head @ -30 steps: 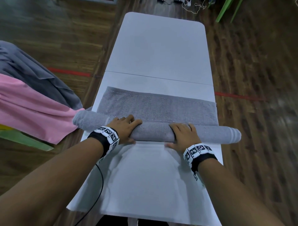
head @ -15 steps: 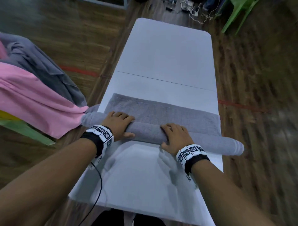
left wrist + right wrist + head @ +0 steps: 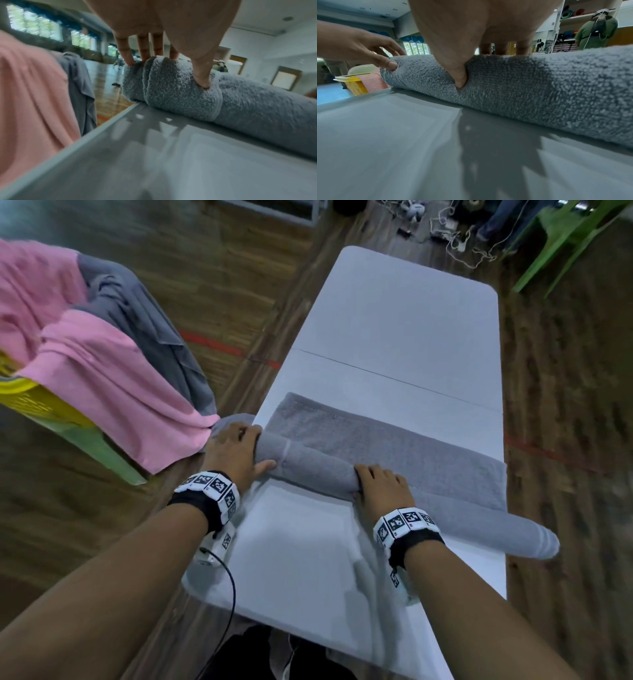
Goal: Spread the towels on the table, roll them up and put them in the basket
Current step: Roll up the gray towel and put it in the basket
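Note:
A grey towel (image 3: 318,472) lies across the white table (image 3: 404,337), mostly rolled into a long tube, with a flat strip (image 3: 394,443) still spread beyond it. My left hand (image 3: 236,453) grips the roll near its left end, which overhangs the table edge. In the left wrist view its fingers (image 3: 145,54) dig into the top of the roll (image 3: 171,92) and the thumb presses the near side. My right hand (image 3: 380,487) holds the middle of the roll. In the right wrist view its thumb (image 3: 460,77) sinks into the roll (image 3: 539,88), fingers over the top.
To the left, a yellow basket (image 3: 24,398) stands on a green chair, draped with a pink towel (image 3: 102,392) and a grey cloth (image 3: 147,326). A green chair (image 3: 565,237) and cables (image 3: 445,231) lie beyond the table. A person (image 3: 597,29) stands far off.
The roll has advanced away from me, so the flat strip is narrower. My left hand has slid toward the roll's left end. The head view has swung left.

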